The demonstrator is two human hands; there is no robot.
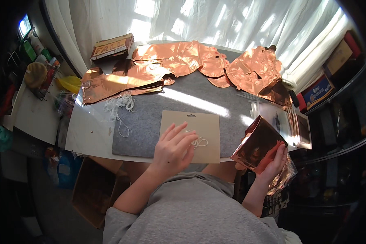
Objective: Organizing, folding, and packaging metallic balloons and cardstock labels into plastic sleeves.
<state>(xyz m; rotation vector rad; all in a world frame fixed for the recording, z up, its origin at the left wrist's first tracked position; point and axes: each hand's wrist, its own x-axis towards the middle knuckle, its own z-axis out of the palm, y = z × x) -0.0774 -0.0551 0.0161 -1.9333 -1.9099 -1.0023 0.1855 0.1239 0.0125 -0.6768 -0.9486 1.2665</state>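
The left grip [173, 146] was spread apart over the card [205, 124], right by the string [194, 143], and the right grip [275, 160] was pinched on the foil [259, 142]. It looked like the step of putting parts together, so the next move likely needed the foil brought left to the card.

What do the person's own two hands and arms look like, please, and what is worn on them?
The left hand and right hand are bare, with no gloves or watch visible. A small spot marks the left one near the wrist. The forearms are uncovered below short grey sleeves.
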